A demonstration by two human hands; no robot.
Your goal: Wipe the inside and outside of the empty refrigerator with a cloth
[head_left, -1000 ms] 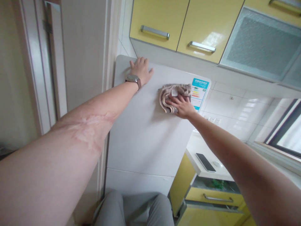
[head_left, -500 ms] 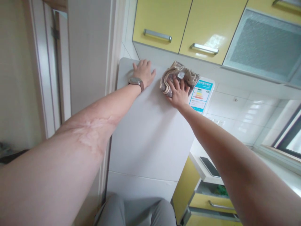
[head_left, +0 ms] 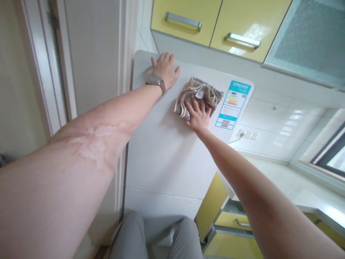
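A white fridge door [head_left: 167,151] fills the middle of the view. My left hand [head_left: 165,68], with a wristwatch [head_left: 155,82] on the wrist, lies flat and open against the door's top left corner. My right hand [head_left: 198,114] presses a crumpled beige cloth [head_left: 198,95] against the upper part of the door, fingers spread over its lower edge. A blue and white energy label [head_left: 233,104] is stuck on the door just right of the cloth.
Yellow wall cabinets [head_left: 215,21] with metal handles hang above the fridge. A frosted glass cabinet door [head_left: 312,36] is at the upper right. A white counter [head_left: 291,187] and yellow drawers [head_left: 231,230] lie to the right. A door frame [head_left: 61,72] stands left.
My right hand has swept the cloth from beside the label up to the door's top edge, then down and left. My left hand stays on the corner. The view shifted slightly.
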